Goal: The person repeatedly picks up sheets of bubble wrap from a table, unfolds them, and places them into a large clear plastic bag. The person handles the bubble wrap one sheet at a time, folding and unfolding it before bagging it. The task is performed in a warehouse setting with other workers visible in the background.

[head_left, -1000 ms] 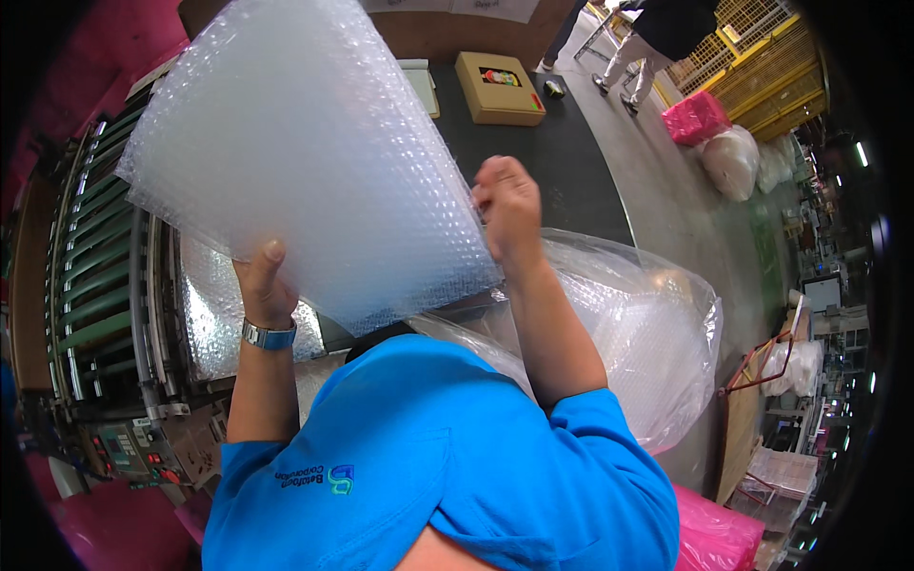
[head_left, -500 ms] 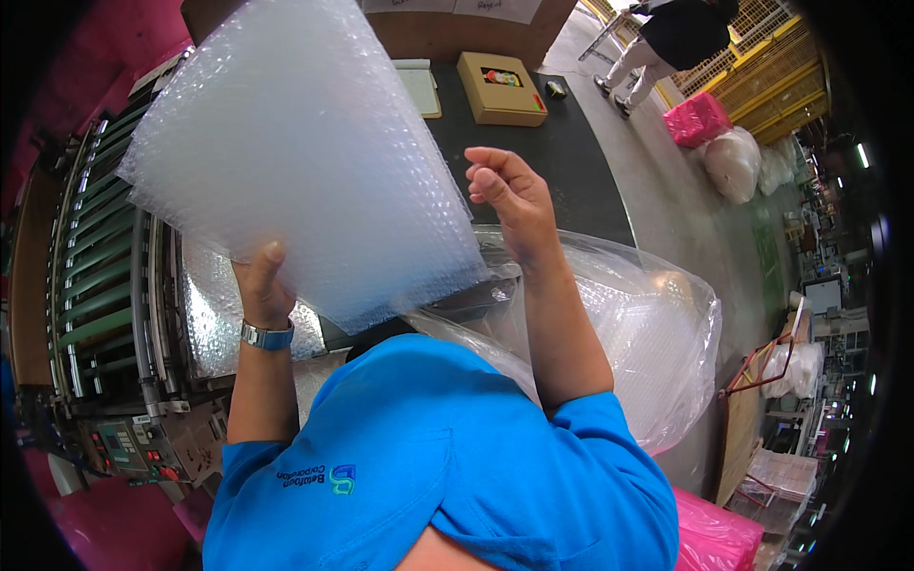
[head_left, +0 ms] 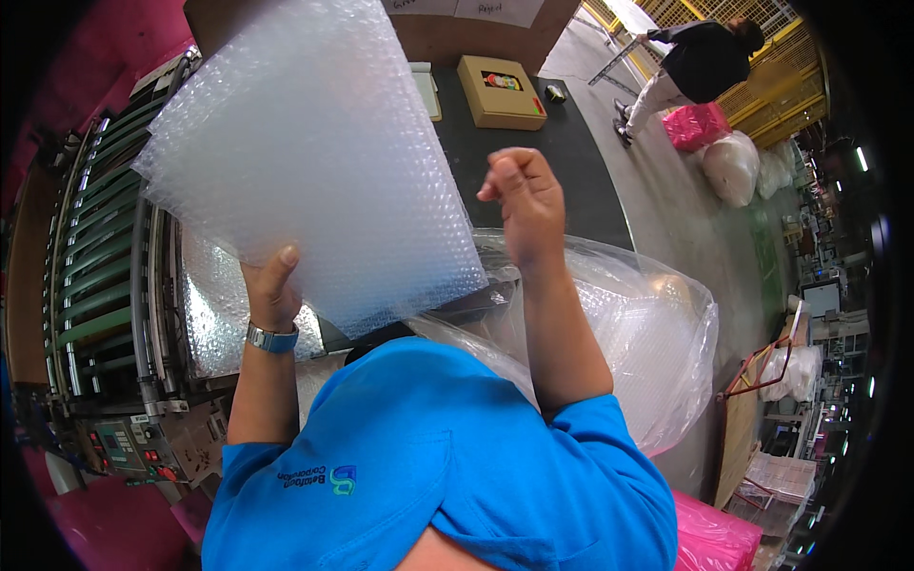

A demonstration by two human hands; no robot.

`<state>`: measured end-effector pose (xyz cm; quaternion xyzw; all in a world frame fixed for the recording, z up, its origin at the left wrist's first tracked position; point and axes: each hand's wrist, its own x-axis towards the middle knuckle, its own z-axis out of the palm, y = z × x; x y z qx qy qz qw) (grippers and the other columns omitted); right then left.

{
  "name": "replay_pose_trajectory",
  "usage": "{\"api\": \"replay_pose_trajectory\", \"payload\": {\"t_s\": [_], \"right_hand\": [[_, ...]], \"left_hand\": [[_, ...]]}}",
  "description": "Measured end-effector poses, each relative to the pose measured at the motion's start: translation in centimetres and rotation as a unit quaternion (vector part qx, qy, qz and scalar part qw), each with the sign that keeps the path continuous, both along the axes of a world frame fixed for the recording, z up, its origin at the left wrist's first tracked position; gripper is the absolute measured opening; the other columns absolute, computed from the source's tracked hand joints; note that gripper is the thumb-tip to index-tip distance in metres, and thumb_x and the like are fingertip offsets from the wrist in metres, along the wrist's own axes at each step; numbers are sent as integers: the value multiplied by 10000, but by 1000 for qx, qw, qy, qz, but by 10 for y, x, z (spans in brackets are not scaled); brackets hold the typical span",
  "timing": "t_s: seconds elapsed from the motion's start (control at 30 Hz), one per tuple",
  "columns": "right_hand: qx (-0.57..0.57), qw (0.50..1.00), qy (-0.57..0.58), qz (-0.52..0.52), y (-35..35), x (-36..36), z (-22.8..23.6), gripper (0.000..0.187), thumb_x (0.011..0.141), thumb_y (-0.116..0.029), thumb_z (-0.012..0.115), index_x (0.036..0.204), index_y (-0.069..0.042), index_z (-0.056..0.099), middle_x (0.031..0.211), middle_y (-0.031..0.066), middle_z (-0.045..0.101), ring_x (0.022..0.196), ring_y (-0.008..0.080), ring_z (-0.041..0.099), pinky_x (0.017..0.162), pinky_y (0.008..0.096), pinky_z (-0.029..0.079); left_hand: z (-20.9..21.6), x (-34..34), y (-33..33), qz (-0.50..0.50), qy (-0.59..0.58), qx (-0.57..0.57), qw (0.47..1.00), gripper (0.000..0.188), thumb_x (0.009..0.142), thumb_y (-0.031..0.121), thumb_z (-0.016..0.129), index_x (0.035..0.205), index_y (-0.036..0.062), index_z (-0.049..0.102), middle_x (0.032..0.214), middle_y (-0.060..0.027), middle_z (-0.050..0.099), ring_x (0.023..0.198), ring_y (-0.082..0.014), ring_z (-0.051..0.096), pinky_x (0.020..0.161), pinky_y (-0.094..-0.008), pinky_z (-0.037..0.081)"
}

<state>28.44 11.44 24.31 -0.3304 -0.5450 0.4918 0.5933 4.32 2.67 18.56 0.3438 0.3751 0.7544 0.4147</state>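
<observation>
A large stack of clear bubble wrap sheets (head_left: 324,157) is held up in front of me, tilted, with its edges loosely lined up. My left hand (head_left: 273,285) grips its lower left edge, thumb on top and the other fingers hidden underneath. To the right of the stack, my right hand (head_left: 529,205) is raised in the air, apart from it. Its fingers are curled and the thumb presses against them, with nothing seen in them. Below my right forearm lies a big clear plastic bag (head_left: 657,371) with more bubble wrap inside.
Left stands a roller conveyor (head_left: 100,276) with a control panel (head_left: 133,452). On the dark table (head_left: 581,181) are a cardboard box (head_left: 502,92), a notepad (head_left: 426,90) and a small dark object (head_left: 555,93). Another person (head_left: 700,67) walks beyond, near pink and clear bundles (head_left: 731,167).
The stack and my left hand have shifted slightly right. My right hand has moved right, away from the stack's edge, and its fingers have closed. The other person has moved right.
</observation>
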Motion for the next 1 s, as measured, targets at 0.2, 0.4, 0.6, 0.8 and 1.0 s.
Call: {"api": "replay_pose_trajectory", "payload": {"t_s": [0.2, 0.4, 0.6, 0.8, 1.0], "right_hand": [[5, 994, -93, -59, -5, -11, -20, 196, 851, -208, 530, 740, -49, 501, 626, 5, 484, 595, 66, 451, 566, 199, 388], [-6, 1000, 26, -13, -1, -2, 9, 256, 855, -249, 521, 693, -64, 449, 646, 4, 442, 581, 95, 466, 567, 226, 419], [48, 999, 16, -16, 1, -9, -1, 215, 834, -239, 556, 758, -58, 467, 700, -1, 453, 576, 89, 437, 574, 216, 405], [-9, 995, 101, 7, 13, 16, 9, 247, 840, -263, 547, 719, -61, 474, 658, 1, 449, 573, 81, 445, 568, 229, 417], [74, 979, -186, -42, -3, -12, 25, 150, 807, -153, 591, 747, -40, 513, 637, 3, 483, 618, 65, 459, 572, 212, 403]], "left_hand": [[-1, 2, 1, -30, 14, -10, 999, 630, 626, 180, 711, 1148, 3, 405, 1041, -98, 499, 950, -206, 490, 826, -327, 400], [-5, 0, 4, -32, 29, -34, 998, 617, 619, 200, 724, 1123, 2, 428, 1013, -88, 506, 928, -186, 488, 803, -314, 400], [4, 10, 6, -49, 35, -16, 998, 601, 632, 201, 718, 1119, -4, 430, 1010, -91, 508, 927, -191, 489, 804, -319, 401], [-2, 3, 9, -34, 3, -25, 999, 601, 635, 197, 720, 1122, 1, 429, 1008, -92, 510, 918, -198, 495, 802, -327, 407], [-4, 8, 11, -49, 5, -29, 998, 617, 630, 199, 725, 1133, 6, 424, 1016, -90, 509, 916, -196, 495, 807, -331, 405]]}}
